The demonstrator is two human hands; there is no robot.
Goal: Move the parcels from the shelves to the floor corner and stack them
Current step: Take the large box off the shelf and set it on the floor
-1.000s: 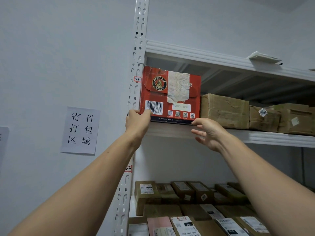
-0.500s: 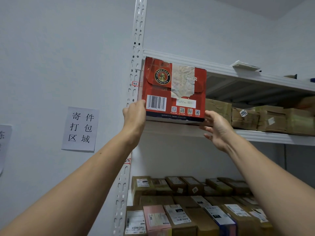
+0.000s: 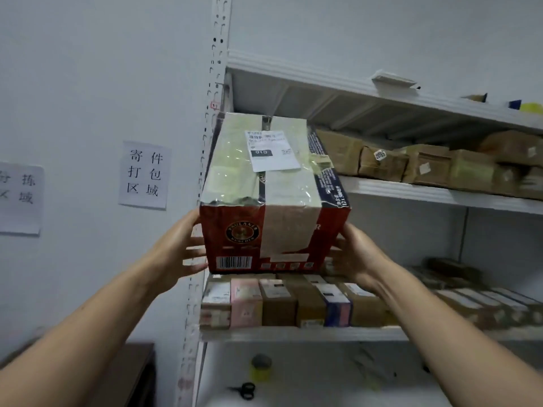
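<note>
Shelf (image 3: 411,189) behind: box (image 3: 273,201) is clear of it, your left hand (image 3: 176,248) and right hand (image 3: 355,254) press flat-fingered on opposite sides, likely squeezing to carry it level.

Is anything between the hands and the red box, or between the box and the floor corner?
Nothing visible between them: the left hand and the right hand press on the two sides of the red cardboard beer box, in front of the white metal shelves. The floor corner is out of view.
</note>
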